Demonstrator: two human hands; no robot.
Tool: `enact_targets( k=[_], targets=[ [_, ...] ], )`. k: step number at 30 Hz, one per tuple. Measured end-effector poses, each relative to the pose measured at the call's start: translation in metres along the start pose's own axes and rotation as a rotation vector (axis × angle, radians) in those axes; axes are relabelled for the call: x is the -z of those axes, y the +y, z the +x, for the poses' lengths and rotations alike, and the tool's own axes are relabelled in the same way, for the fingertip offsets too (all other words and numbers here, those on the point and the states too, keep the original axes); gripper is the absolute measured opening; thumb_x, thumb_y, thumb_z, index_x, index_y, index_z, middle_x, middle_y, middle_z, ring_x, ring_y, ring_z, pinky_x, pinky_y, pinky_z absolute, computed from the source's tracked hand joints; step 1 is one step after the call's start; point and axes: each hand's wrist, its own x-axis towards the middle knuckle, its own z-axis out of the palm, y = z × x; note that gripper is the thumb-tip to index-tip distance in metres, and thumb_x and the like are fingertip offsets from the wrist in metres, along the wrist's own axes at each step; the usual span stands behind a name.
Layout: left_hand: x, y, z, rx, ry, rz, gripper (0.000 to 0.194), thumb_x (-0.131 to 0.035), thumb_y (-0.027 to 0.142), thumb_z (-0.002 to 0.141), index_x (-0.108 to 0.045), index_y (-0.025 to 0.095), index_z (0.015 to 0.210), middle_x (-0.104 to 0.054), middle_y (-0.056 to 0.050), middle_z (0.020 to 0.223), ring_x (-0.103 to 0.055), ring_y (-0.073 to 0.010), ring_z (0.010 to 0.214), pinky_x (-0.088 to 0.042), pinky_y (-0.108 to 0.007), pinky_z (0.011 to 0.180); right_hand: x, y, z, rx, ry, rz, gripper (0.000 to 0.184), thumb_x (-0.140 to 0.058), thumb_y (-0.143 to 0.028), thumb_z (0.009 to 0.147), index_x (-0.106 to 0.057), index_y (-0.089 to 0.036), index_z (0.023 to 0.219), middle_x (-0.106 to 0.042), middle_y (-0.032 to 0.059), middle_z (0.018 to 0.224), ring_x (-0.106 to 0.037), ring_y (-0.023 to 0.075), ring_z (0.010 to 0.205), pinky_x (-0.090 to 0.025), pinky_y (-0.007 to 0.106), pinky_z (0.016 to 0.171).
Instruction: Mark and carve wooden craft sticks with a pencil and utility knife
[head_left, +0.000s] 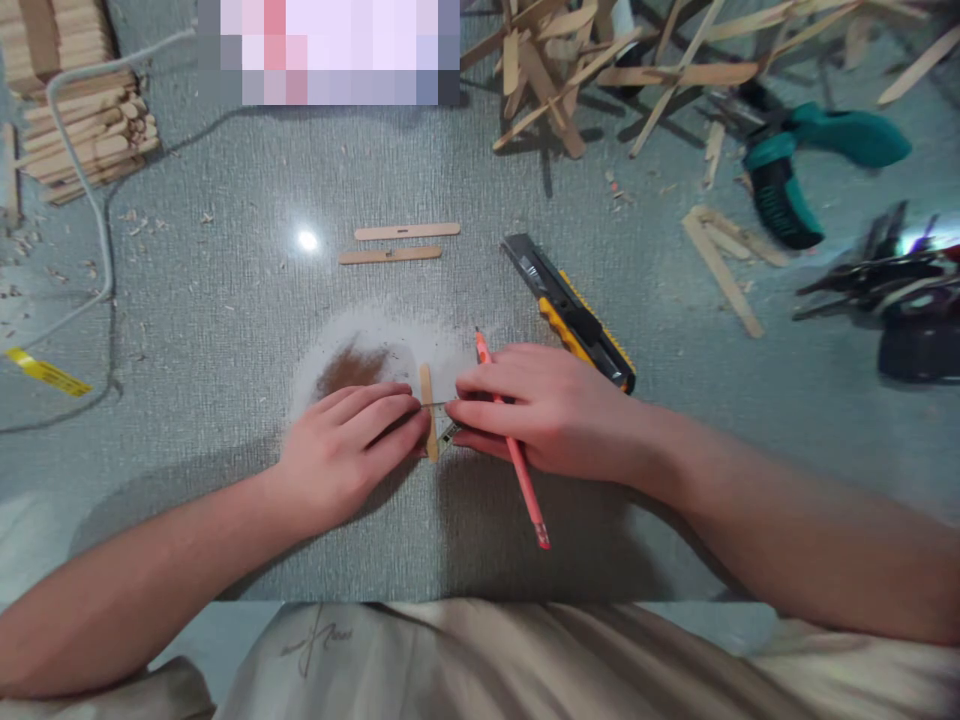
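A wooden craft stick lies nearly upright in the view, between my two hands. My left hand has its fingers together, the tips pressed at the stick's left edge. My right hand is closed, with a red pencil tucked between its fingers, point away from me. A small strip with dark markings shows under the right fingertips; its kind is unclear. A thin dark line crosses the stick between the hands. Beyond them lie two craft sticks, one paler and one darker, each with a small mark or slot mid-length.
A black and yellow utility knife rests just beyond my right hand. Pale dust surrounds a brown patch. Teal-handled pliers, loose sticks and dark tools lie right; stacked sticks and a grey cable left.
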Motion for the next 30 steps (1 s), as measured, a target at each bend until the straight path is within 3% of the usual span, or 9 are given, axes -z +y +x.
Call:
enact_targets(
  k=[5, 20, 26, 30],
  targets=[
    [0.0014, 0.0023, 0.0042, -0.007, -0.002, 0.050, 0.017, -0.065, 0.021, 0.103, -0.071, 0.015, 0.118, -0.078, -0.007, 0.107, -0.075, -0.0249, 0.111, -0.066, -0.038, 0.089, 0.0022, -0.0010, 0.0006, -0.003, 0.000, -0.004, 0.026, -0.056, -0.027, 0.107, -0.075, -0.018, 0.092, -0.070, 0.0062, 0.088, -0.054, 0.0161, 0.073, -0.037, 0.032, 0.071],
    [-0.0001, 0.0034, 0.0052, -0.001, -0.013, 0.071, 0.018, -0.063, 0.021, 0.105, -0.071, 0.015, 0.119, -0.077, -0.005, 0.106, -0.072, -0.0247, 0.111, -0.063, -0.038, 0.088, 0.0025, -0.0001, -0.0003, -0.007, 0.004, -0.002, 0.028, -0.056, -0.034, 0.108, -0.073, -0.018, 0.093, -0.071, 0.0064, 0.089, -0.057, 0.0173, 0.074, -0.042, 0.032, 0.070],
    [-0.0008, 0.0026, 0.0041, -0.004, -0.010, 0.066, 0.018, -0.061, 0.022, 0.106, -0.071, 0.017, 0.120, -0.077, -0.005, 0.105, -0.072, -0.0241, 0.111, -0.063, -0.037, 0.087, 0.0091, -0.0053, -0.0009, -0.120, 0.180, 0.281, 0.032, -0.041, -0.033, 0.113, -0.070, -0.018, 0.114, -0.071, 0.0095, 0.105, -0.067, 0.0179, 0.091, -0.053, 0.033, 0.084],
    [0.0003, 0.0032, 0.0058, -0.002, -0.006, 0.070, 0.018, -0.061, 0.022, 0.106, -0.070, 0.018, 0.120, -0.077, -0.004, 0.104, -0.072, -0.0229, 0.111, -0.062, -0.036, 0.088, 0.0067, -0.0098, -0.0012, -0.242, 0.340, 0.543, 0.043, -0.035, -0.048, 0.113, -0.070, -0.024, 0.117, -0.068, 0.0088, 0.116, -0.067, 0.0165, 0.086, -0.055, 0.035, 0.082]
  ],
)
